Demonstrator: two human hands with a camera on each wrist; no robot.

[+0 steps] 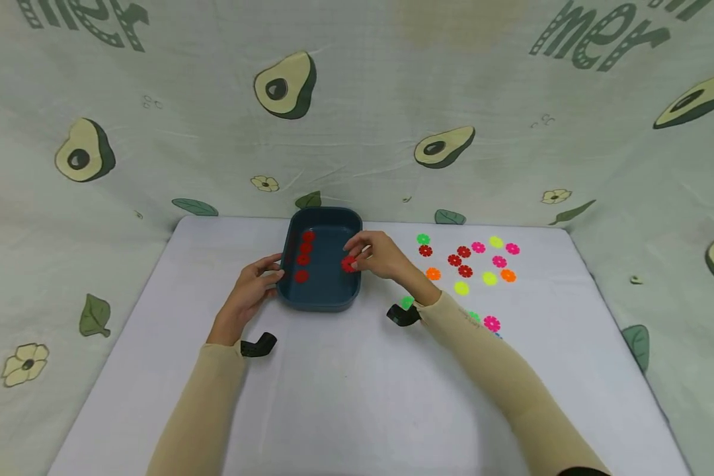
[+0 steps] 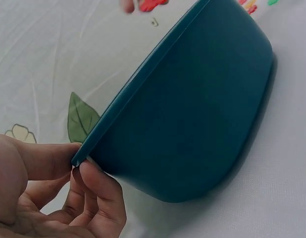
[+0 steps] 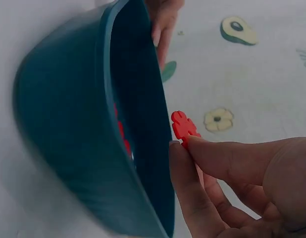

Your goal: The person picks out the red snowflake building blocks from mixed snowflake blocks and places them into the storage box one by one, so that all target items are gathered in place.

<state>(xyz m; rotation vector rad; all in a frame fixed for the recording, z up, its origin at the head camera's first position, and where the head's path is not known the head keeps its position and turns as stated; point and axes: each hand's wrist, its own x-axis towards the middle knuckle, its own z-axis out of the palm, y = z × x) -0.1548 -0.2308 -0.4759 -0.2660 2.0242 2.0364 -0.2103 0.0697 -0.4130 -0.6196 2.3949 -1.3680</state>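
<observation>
Clearly, the white table [image 1: 333,396] is the largest thing, filling most of the lower half of the head frame. On it, a little above the centre of the frame, stands the dark teal rectangular tub [image 1: 330,305]. At its left side, the left hand [image 1: 251,291] pinches the rim between thumb and finger; this hold should be firm but gentle, so that the tub neither slides nor tilts. At its right side, the right hand [image 1: 381,254] pinches one red flower-shaped disc [image 1: 348,264] between thumb and index finger. This disc is over the right part of the tub, and in the right wrist view it seems to be above the rim. In my opinion, it is better to lower it inside the wall before loosening the fingers, because so thin a piece may bounce or turn over. The other red discs [image 1: 303,260] lie in a row along the left of the tub's floor, so a calm, small wrist movement would leave them undisturbed.
</observation>
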